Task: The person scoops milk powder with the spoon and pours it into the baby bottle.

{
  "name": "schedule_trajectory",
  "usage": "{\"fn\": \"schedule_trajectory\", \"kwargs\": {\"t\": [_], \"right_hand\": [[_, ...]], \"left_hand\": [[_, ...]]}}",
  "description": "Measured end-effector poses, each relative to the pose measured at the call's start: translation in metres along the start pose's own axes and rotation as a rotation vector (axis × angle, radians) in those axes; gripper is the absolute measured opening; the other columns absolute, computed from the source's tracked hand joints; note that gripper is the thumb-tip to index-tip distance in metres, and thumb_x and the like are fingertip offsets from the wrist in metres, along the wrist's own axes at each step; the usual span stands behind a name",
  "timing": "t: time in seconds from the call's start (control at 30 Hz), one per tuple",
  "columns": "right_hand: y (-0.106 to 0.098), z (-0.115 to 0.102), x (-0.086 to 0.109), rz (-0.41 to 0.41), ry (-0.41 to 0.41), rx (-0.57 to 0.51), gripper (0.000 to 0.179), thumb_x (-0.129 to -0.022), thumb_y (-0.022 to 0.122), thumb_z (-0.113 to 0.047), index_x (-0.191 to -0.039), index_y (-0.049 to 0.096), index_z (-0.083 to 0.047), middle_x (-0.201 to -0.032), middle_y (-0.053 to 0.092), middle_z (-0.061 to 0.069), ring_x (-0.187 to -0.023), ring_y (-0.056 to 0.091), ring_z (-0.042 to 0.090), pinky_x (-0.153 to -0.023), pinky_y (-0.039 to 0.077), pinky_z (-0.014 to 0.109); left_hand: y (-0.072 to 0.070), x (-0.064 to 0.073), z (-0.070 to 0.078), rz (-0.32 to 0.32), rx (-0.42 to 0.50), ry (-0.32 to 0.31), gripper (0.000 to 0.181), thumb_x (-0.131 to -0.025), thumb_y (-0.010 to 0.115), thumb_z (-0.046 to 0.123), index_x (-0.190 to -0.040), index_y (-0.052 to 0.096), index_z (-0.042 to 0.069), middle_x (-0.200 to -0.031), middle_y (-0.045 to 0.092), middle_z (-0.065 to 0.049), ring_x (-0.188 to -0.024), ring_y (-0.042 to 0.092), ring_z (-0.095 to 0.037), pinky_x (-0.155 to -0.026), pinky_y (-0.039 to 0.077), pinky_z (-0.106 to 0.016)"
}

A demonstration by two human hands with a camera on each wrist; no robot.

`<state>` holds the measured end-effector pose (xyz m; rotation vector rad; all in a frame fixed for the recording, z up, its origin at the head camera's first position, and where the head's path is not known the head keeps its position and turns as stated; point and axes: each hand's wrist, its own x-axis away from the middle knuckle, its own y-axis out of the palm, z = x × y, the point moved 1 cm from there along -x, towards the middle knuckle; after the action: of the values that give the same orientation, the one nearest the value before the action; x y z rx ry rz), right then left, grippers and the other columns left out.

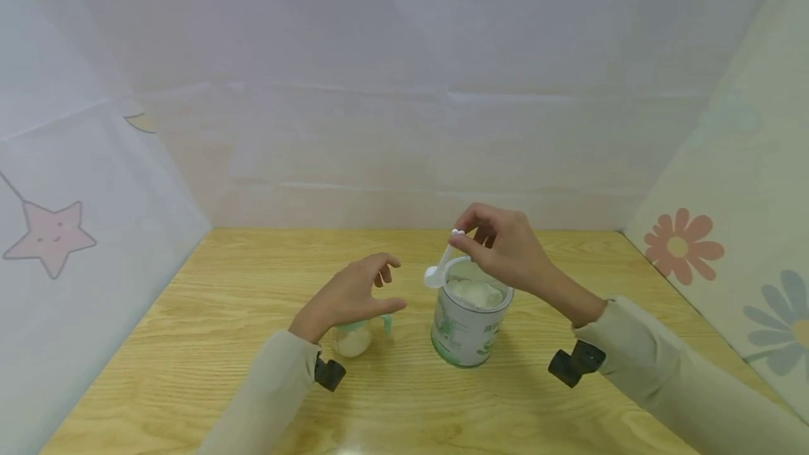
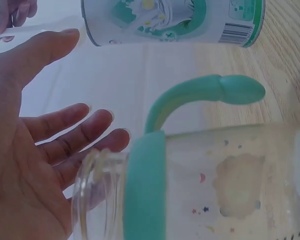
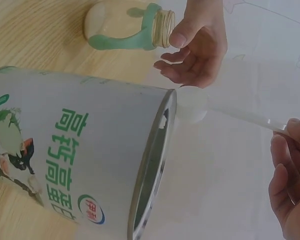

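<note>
My right hand point(image 1: 505, 248) pinches the handle end of a white measuring scoop point(image 1: 436, 274), whose bowl hangs just left of the rim of a milk powder can point(image 1: 470, 332). The can stands upright, without a lid, and pale powder shows inside. Left of it is a clear baby bottle point(image 2: 230, 185) with a green collar and handle, uncapped, with some pale powder in it. My left hand point(image 1: 354, 293) hovers above and beside the bottle's mouth with fingers loosely spread, holding nothing. From the head view it hides much of the bottle.
Both things stand on a wood-grain table point(image 1: 208, 343). A pale cloth backdrop point(image 1: 404, 153) rises behind the table, and patterned side walls with a star point(image 1: 50, 239) and flowers point(image 1: 682, 246) flank it.
</note>
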<state>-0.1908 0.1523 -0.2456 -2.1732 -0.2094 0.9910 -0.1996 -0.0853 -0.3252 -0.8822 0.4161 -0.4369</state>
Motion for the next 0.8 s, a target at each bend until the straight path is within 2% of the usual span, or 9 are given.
{"fn": "schedule_trajectory", "kwargs": {"t": [0.37,0.5,0.63,0.8], "right_hand": [[-0.009,0.004,0.001,0.006,0.011,0.007,0.009,-0.083,0.071,-0.002,-0.084,0.064,-0.005,-0.07,0.065,0.004,-0.049,0.053,0.004,-0.045,0.044,0.024],[-0.012,0.005,0.002,0.009,0.01,0.013,0.009,-0.082,0.071,-0.001,-0.084,0.063,-0.005,-0.07,0.065,0.005,-0.051,0.054,0.003,-0.045,0.045,0.024],[-0.015,0.006,0.003,0.015,0.014,0.023,0.009,-0.082,0.071,0.0,-0.084,0.063,-0.004,-0.07,0.065,0.004,-0.05,0.053,0.003,-0.045,0.045,0.024],[-0.017,0.008,0.005,0.031,-0.001,0.032,0.01,-0.081,0.072,0.001,-0.083,0.063,-0.004,-0.069,0.064,0.004,-0.049,0.052,0.002,-0.044,0.044,0.023]], "left_hand": [[0.015,-0.008,0.01,-0.008,0.098,-0.026,0.077,-0.08,0.075,0.041,-0.14,0.04,0.006,-0.116,0.054,-0.006,-0.095,0.051,-0.02,-0.076,0.047,-0.034],[0.023,-0.01,0.014,-0.011,0.124,-0.047,0.083,-0.079,0.076,0.043,-0.144,0.035,0.009,-0.122,0.049,-0.007,-0.106,0.05,-0.024,-0.085,0.048,-0.039],[0.031,-0.013,0.015,-0.004,0.145,-0.041,0.088,-0.079,0.076,0.042,-0.147,0.031,0.011,-0.132,0.045,-0.008,-0.122,0.047,-0.029,-0.095,0.045,-0.047],[0.035,-0.015,0.018,-0.005,0.154,-0.043,0.094,-0.077,0.076,0.047,-0.149,0.026,0.012,-0.139,0.042,-0.007,-0.128,0.043,-0.026,-0.099,0.044,-0.048]]}}
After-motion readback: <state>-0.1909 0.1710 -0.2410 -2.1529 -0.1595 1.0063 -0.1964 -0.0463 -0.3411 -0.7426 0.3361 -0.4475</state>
